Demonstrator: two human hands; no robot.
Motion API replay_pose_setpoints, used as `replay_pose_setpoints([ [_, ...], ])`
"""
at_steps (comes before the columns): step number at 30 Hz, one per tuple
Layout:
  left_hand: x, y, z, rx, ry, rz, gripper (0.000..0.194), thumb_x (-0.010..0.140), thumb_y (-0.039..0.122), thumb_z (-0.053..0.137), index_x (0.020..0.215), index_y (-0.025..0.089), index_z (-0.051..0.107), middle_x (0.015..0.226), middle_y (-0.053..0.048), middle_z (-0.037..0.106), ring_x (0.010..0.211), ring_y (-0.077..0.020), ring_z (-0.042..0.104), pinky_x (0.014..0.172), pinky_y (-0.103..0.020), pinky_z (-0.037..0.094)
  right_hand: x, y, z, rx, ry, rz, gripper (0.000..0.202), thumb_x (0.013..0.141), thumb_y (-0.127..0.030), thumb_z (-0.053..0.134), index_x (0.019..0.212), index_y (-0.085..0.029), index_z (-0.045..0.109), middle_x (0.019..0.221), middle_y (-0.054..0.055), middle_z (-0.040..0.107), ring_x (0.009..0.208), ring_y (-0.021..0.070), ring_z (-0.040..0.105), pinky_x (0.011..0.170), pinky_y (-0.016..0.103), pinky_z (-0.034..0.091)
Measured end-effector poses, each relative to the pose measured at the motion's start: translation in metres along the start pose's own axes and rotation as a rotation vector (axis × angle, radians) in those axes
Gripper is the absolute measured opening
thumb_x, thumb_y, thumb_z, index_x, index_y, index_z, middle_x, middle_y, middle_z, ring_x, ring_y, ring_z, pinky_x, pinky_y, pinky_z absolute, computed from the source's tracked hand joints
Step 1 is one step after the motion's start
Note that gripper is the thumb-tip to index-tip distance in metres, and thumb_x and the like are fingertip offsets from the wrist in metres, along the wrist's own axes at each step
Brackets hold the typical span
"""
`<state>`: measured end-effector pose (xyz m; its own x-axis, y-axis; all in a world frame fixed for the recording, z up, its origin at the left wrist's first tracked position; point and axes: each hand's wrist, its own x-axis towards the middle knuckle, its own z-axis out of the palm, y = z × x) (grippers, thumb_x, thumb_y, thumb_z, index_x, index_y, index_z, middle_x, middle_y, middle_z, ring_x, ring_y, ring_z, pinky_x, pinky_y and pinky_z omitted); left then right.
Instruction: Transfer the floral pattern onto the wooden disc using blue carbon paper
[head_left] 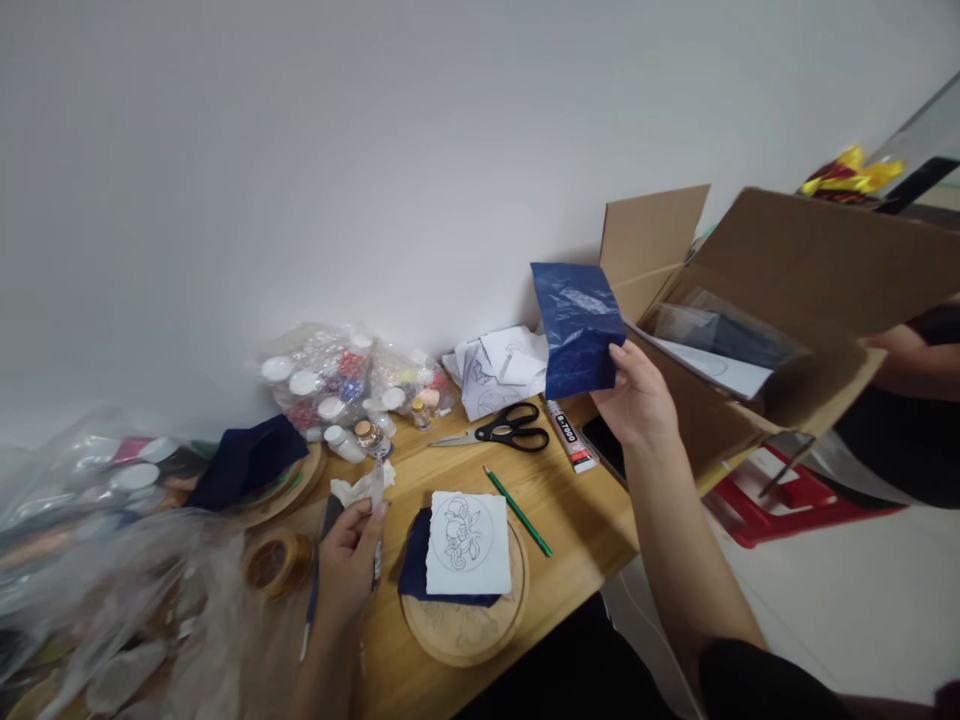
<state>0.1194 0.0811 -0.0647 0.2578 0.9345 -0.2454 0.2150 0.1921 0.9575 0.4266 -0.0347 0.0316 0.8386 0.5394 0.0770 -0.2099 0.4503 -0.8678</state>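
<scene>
My right hand (637, 395) is raised between the wall and the open box, its thumb and fingers pinching the edge of a glossy sheet of blue carbon paper (581, 325). Lower on the left, my left hand (351, 550) is closed around a slim, translucent, pen-like stick (377, 485) pointing upward; its exact kind is unclear. Between the hands, a white paper with a flower drawing (469, 545) lies over dark blue fabric (412, 560) on a round wooden board (469, 640). Beside the board rests a green pencil (519, 512).
Black-handled scissors (514, 427) and a B-7000 glue tube (571, 438) lie farther back. Bags of small jars (322, 375) line the wall. At right stands an open cardboard box (795, 270), with a red stool (795, 505) below and another person's arm (915, 365) beyond.
</scene>
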Motion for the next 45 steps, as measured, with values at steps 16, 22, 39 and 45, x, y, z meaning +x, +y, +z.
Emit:
replay_pose_setpoints([
  [16, -0.004, 0.005, 0.001, -0.039, -0.007, -0.019, 0.047, 0.051, 0.055, 0.076, 0.074, 0.016, 0.066, 0.041, 0.008, 0.045, 0.035, -0.0055, 0.036, 0.035, -0.017, 0.027, -0.004, 0.001, 0.004, 0.028, 0.04, 0.067, 0.021, 0.056, -0.026, 0.074, 0.075, -0.02, 0.067, 0.07, -0.006, 0.067, 0.06, 0.0052, 0.058, 0.057, 0.016, 0.047],
  [22, -0.005, 0.007, 0.004, -0.066, -0.005, 0.002, 0.043, 0.051, 0.052, 0.077, 0.072, 0.016, 0.064, 0.04, 0.009, 0.042, 0.035, -0.005, 0.035, 0.034, -0.016, 0.022, -0.007, 0.003, 0.005, -0.081, 0.135, 0.086, 0.022, 0.051, -0.027, 0.074, 0.07, -0.021, 0.068, 0.068, -0.005, 0.067, 0.059, 0.0069, 0.059, 0.055, 0.018, 0.047],
  [39, -0.005, 0.008, 0.011, -0.041, -0.013, 0.003, 0.039, 0.055, 0.051, 0.073, 0.069, 0.017, 0.059, 0.042, 0.009, 0.04, 0.036, -0.0033, 0.03, 0.037, -0.017, 0.018, -0.01, 0.081, -0.057, -0.901, 0.228, 0.101, 0.03, 0.061, -0.024, 0.068, 0.089, -0.014, 0.067, 0.077, 0.006, 0.068, 0.073, 0.0166, 0.062, 0.072, 0.031, 0.049],
  [45, -0.008, 0.009, 0.009, -0.021, -0.099, 0.007, 0.035, 0.062, 0.049, 0.072, 0.072, 0.017, 0.062, 0.043, 0.009, 0.04, 0.038, -0.0039, 0.03, 0.039, -0.018, 0.019, -0.032, 0.049, -0.055, -1.394, -0.064, 0.025, 0.038, 0.075, -0.032, 0.061, 0.111, -0.021, 0.06, 0.104, 0.011, 0.064, 0.095, 0.0302, 0.062, 0.084, 0.048, 0.048],
])
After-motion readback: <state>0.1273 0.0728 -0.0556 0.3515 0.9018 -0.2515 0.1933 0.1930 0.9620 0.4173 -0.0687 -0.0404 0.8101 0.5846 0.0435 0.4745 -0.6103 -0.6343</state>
